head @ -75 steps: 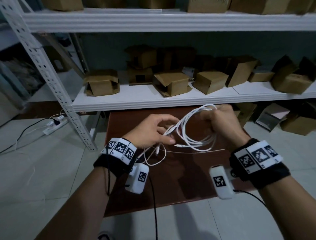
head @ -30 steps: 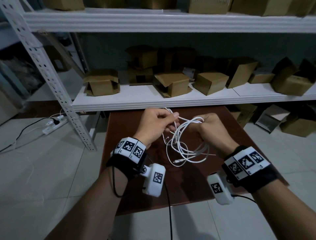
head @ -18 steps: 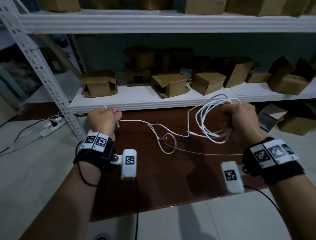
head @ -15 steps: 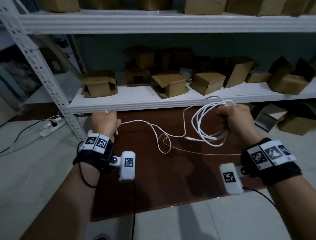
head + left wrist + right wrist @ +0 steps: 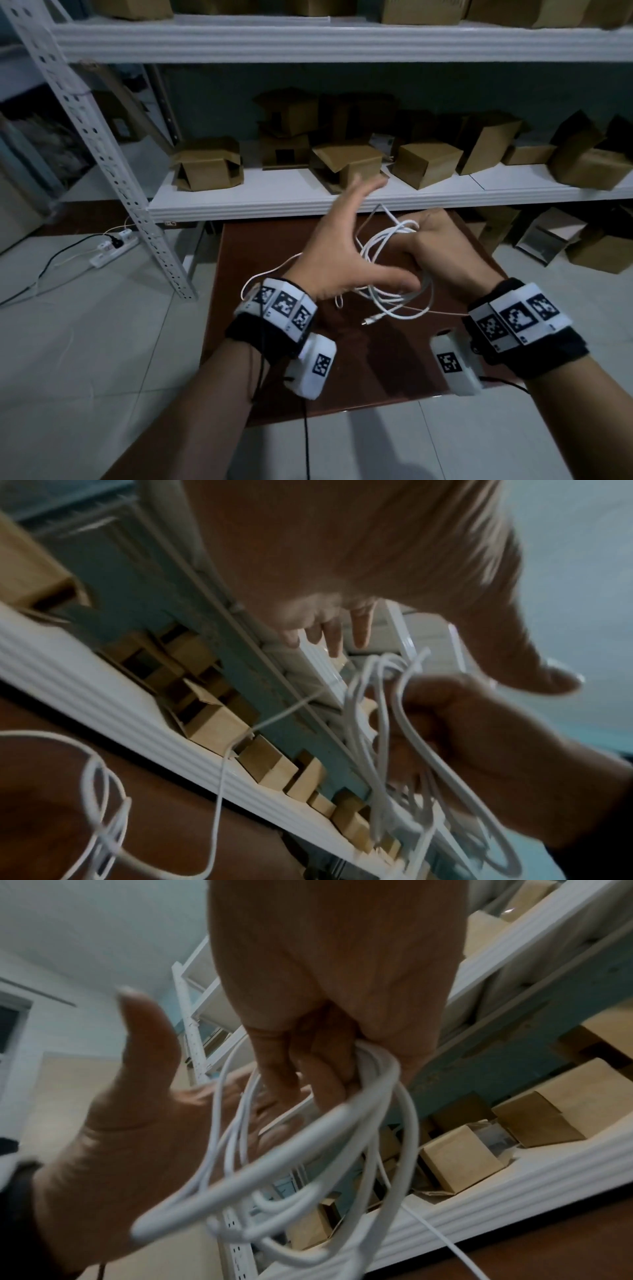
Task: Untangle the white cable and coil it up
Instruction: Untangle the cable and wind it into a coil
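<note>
The right hand [image 5: 442, 253] is closed in a fist round a bundle of loops of the white cable [image 5: 394, 294], holding them up above the middle of the brown table [image 5: 359, 370] so the coil hangs free and keeps its round shape instead of slumping flat on the wood. In the right wrist view the fingers [image 5: 308, 1074] curl through the top of the loops, which droop below them in several overlapping rings.

The left hand [image 5: 342, 253] is spread wide, fingers straight and thumb stuck out, gripping nothing; it sits just beside the bundle on its left side, the palm facing the coil. My reading is that it is open like this in order to catch the loose run and lay another turn onto the bundle.

That loose run trails off from the coil toward the table's left edge, passing under the left wrist, and one plug end [image 5: 371, 320] dangles below the loops near the table's middle. A thin strand also rises above the fist; it looks like part of the same cable, though motion blur makes that uncertain.

Cardboard boxes [image 5: 346, 164] sit on the white shelf [image 5: 308, 202] beyond the table's far edge
</note>
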Demonstrator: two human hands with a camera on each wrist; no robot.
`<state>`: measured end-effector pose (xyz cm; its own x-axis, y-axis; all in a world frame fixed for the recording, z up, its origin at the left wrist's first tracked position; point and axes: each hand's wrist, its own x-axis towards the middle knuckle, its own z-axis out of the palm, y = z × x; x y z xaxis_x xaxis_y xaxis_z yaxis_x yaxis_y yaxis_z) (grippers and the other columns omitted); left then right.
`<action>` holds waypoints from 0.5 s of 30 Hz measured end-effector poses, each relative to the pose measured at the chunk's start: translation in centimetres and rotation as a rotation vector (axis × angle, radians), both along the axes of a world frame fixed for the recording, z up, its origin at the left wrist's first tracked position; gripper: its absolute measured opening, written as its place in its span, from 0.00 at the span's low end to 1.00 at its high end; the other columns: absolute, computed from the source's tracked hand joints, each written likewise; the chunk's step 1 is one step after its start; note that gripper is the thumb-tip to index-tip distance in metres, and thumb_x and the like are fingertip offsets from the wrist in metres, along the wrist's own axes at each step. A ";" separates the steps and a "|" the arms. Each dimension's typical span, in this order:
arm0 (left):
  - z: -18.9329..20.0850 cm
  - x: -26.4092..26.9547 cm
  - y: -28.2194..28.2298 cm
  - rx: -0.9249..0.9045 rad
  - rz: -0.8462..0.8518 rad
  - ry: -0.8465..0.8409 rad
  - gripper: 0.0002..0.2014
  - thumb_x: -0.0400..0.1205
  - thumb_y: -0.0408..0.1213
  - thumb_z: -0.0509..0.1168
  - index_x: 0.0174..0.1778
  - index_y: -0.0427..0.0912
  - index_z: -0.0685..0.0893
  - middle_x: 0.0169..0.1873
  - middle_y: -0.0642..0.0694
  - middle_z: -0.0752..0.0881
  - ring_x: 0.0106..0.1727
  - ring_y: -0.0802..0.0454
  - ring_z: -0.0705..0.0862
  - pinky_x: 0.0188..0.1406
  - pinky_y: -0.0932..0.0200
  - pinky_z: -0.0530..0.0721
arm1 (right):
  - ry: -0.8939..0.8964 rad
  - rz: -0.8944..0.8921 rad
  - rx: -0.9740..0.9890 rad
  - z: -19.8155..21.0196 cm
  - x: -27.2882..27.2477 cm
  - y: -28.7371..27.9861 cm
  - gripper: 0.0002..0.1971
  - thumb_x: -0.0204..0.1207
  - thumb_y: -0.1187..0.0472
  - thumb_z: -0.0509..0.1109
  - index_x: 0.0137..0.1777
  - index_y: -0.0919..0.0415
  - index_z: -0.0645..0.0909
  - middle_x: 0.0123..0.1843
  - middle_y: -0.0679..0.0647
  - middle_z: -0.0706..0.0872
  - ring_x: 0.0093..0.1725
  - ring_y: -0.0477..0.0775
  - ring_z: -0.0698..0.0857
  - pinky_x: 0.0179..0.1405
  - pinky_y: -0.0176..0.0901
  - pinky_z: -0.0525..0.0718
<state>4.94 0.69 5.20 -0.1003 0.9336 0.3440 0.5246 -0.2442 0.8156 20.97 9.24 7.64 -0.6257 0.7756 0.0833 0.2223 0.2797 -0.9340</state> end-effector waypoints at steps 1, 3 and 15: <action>0.1 0.5 0.2 -0.022 -0.030 0.041 0.62 0.57 0.54 0.92 0.87 0.62 0.69 0.91 0.54 0.65 0.91 0.58 0.63 0.90 0.54 0.64 | -0.021 0.039 0.017 0.0 -0.2 -0.3 0.07 0.68 0.73 0.73 0.32 0.75 0.80 0.28 0.66 0.78 0.29 0.57 0.71 0.28 0.51 0.67; -0.7 0.4 0.9 -0.011 -0.016 0.012 0.52 0.56 0.43 0.91 0.80 0.55 0.80 0.76 0.54 0.85 0.77 0.59 0.82 0.79 0.49 0.81 | -0.041 0.077 0.035 -0.1 -0.6 -0.8 0.03 0.69 0.76 0.72 0.36 0.76 0.85 0.29 0.69 0.83 0.28 0.57 0.76 0.29 0.50 0.72; -3.1 -0.8 1.6 -0.032 -0.089 -0.715 0.14 0.83 0.45 0.71 0.42 0.36 0.85 0.23 0.50 0.78 0.25 0.55 0.80 0.47 0.50 0.91 | 0.169 -0.194 -0.074 -0.1 -1.0 -0.3 0.05 0.75 0.75 0.73 0.40 0.77 0.87 0.23 0.55 0.82 0.19 0.45 0.76 0.22 0.40 0.72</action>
